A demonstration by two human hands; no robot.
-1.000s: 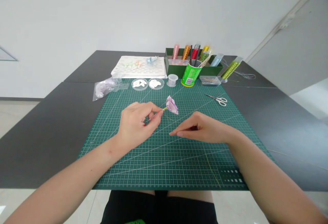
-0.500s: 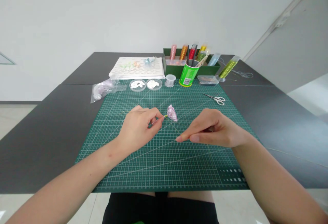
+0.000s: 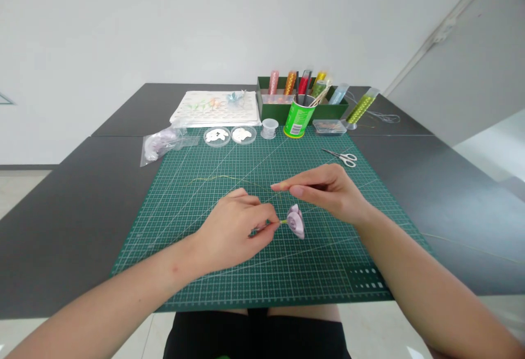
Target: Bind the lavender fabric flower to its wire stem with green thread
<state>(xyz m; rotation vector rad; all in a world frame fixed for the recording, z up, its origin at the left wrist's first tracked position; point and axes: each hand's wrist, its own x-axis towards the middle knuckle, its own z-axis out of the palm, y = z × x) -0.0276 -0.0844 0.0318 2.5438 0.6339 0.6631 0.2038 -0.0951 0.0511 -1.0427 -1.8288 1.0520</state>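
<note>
Over the middle of the cutting mat (image 3: pixel 180 271), my left hand (image 3: pixel 241 230) is closed in a pinch on the short green-wrapped stem of a lilac artificial flower (image 3: pixel 296 221). The flower head points right, clear of the fingers. Just above and to the right of it, my right hand (image 3: pixel 324 189) has thumb and forefinger closed on a fine thread (image 3: pixel 223 176). A faint stretch of thread runs between the right fingertips and the stem, and a loose length trails left across the mat. Exactly where it meets the stem is too small to see.
Scissors (image 3: pixel 342 156) lie at the mat's right. Along the back stand two dishes of white pieces (image 3: pixel 217 136), a small clear tub (image 3: pixel 269 128), a green can (image 3: pixel 298 118) and a dark green box (image 3: pixel 279 111). A plastic bag (image 3: pixel 159 144) lies at the left.
My left hand has moved the flower toward me and to the right. My right hand has gone up and left, away from me, still pinching the thread.
</note>
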